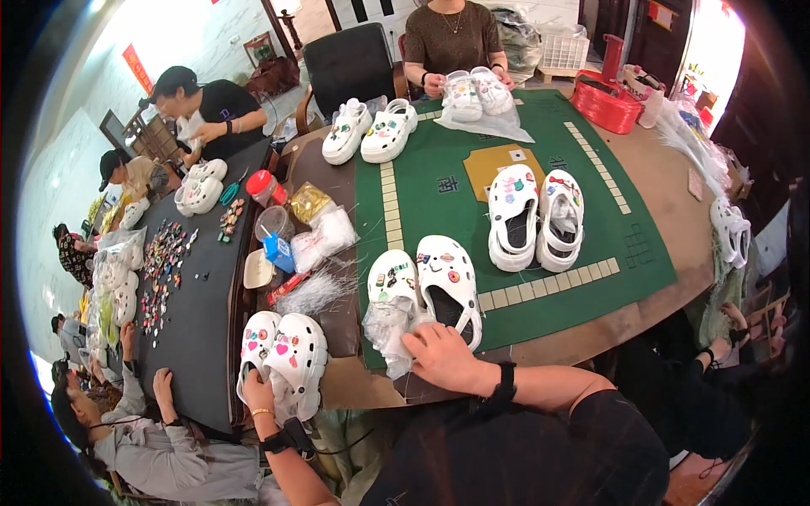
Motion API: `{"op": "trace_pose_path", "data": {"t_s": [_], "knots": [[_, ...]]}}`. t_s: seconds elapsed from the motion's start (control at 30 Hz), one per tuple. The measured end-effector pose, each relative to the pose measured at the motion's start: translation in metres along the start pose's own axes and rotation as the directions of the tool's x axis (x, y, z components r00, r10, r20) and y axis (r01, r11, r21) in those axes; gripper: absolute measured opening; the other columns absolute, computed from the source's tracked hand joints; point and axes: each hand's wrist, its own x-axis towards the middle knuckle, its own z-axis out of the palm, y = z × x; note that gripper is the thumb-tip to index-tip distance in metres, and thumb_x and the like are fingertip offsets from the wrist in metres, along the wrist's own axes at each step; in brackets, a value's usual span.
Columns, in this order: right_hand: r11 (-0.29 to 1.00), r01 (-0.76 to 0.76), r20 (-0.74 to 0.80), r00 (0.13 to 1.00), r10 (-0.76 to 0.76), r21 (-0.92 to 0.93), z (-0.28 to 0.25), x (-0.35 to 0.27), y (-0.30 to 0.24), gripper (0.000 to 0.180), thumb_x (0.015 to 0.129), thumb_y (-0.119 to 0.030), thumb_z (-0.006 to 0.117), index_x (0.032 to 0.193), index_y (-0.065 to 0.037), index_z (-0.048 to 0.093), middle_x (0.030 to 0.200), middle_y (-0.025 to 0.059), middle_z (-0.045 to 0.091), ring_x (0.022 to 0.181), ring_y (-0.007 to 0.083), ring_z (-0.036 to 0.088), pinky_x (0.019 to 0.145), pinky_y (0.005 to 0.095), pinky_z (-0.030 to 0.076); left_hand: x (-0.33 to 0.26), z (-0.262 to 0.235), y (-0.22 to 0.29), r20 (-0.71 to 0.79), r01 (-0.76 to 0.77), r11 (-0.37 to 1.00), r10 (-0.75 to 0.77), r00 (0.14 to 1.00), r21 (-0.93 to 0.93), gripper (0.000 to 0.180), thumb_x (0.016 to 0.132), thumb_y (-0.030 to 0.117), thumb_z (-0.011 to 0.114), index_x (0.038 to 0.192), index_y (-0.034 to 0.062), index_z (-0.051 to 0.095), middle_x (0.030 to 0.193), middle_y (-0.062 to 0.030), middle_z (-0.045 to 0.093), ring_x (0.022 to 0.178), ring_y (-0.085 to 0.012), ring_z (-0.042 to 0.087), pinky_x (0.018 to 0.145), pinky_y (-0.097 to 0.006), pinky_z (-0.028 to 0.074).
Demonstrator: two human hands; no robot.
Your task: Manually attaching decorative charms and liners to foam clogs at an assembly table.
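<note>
My left hand (256,393) grips the lower end of a pair of white clogs (285,352) with coloured charms, held side by side over the table's near edge. My right hand (440,356) lies fingers-down on a crumpled clear plastic bag (390,331), just below a second pair of white charm-decorated clogs (432,282) on the green mat (439,160). The fingers touch the heel of the right clog of that pair. A black band sits on each wrist.
Another clog pair (537,218) stands mid-mat and one more (369,128) at its far left. A person opposite holds bagged clogs (477,93). Loose charms (164,261) cover the dark table at left, where several people sit. A red basket (606,103) is far right.
</note>
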Motion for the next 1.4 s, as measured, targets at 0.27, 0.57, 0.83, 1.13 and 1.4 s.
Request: {"op": "trace_pose_path", "data": {"t_s": [0.27,0.57,0.83,1.13,1.4], "knots": [[0.998,0.038,-0.062,0.997,-0.035,0.058,0.014,0.008,0.015,0.034,0.07,-0.02,0.07,0.099,-0.009,0.057,0.087,0.0082,0.056,0.075,0.0242,0.059,0.058,0.0356,0.05,-0.007,-0.006,0.019,-0.122,-0.071,0.996,0.064,0.99,-0.054,0.013,0.072,0.006,0.063,0.073,-0.0033,0.054,0.06,-0.0172,0.052,0.054,-0.0321,0.049,0.054,-0.04,0.039],[0.896,-0.127,-0.167,0.962,0.216,0.425,-0.086,0.037,0.058,0.015,0.077,-0.016,0.062,0.088,-0.005,0.065,0.073,0.0132,0.063,0.066,0.0297,0.063,0.059,0.0373,0.051,-0.036,-0.019,0.02,-0.193,-0.118,0.983,0.09,0.977,-0.139,0.024,0.071,0.013,0.069,0.067,-0.0043,0.054,0.054,-0.0124,0.05,0.049,-0.0219,0.047,0.049,-0.036,0.036],[0.839,-0.286,-0.606,0.588,0.536,0.464,-0.232,-0.011,0.133,0.011,0.085,-0.007,0.055,0.086,0.0,0.064,0.065,-0.0009,0.056,0.061,0.007,0.05,0.053,0.025,0.04,-0.057,-0.067,0.098,-0.128,-0.235,0.858,0.198,0.972,-0.456,0.023,0.071,0.011,0.07,0.065,-0.0036,0.053,0.052,-0.0052,0.042,0.051,-0.0106,0.039,0.047,-0.03,0.032],[0.817,-0.553,-0.891,0.438,0.118,-0.164,-0.303,-0.059,0.278,0.027,0.092,-0.018,0.059,0.11,0.001,0.065,0.091,0.0189,0.068,0.077,0.0251,0.064,0.068,0.035,0.048,-0.048,-0.019,0.237,-0.086,-0.361,0.712,0.392,0.916,-0.602,0.027,0.075,0.02,0.074,0.07,-0.001,0.057,0.063,-0.0149,0.055,0.057,-0.0309,0.052,0.053,-0.039,0.04],[0.655,-0.689,-0.526,0.699,0.484,-0.312,-0.24,-0.173,0.344,0.028,0.09,-0.022,0.058,0.099,0.004,0.064,0.096,0.025,0.065,0.086,0.0359,0.064,0.073,0.0442,0.049,-0.071,0.063,0.302,0.116,-0.442,0.822,0.509,0.853,-0.359,0.037,0.08,0.038,0.067,0.086,0.002,0.059,0.083,-0.0189,0.064,0.083,-0.0377,0.062,0.072,-0.047,0.051]]}}
